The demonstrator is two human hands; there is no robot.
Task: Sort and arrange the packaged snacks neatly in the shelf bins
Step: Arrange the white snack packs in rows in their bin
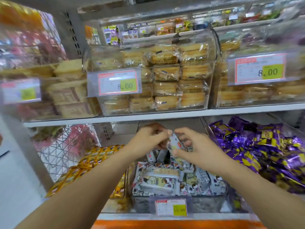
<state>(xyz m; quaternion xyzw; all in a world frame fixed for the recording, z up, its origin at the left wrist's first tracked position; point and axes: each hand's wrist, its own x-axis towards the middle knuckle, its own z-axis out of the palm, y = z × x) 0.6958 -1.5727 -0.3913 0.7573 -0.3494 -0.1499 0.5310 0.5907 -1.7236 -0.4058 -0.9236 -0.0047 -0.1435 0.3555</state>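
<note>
head view: lower shelf (125, 216), centre clear bin (140, 204) at front edge, grey snack packets (158, 179) rowed inside. left hand (148, 138), right hand (193, 146) both pinching one grey packet (174, 143) above bin's rear. best set upright, label forward, flush with row.

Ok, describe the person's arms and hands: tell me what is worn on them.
The left forearm and right forearm are bare to the frame's edge, with no sleeve in view. The left hand and right hand wear no gloves; no ring, watch or bracelet shows.
</note>
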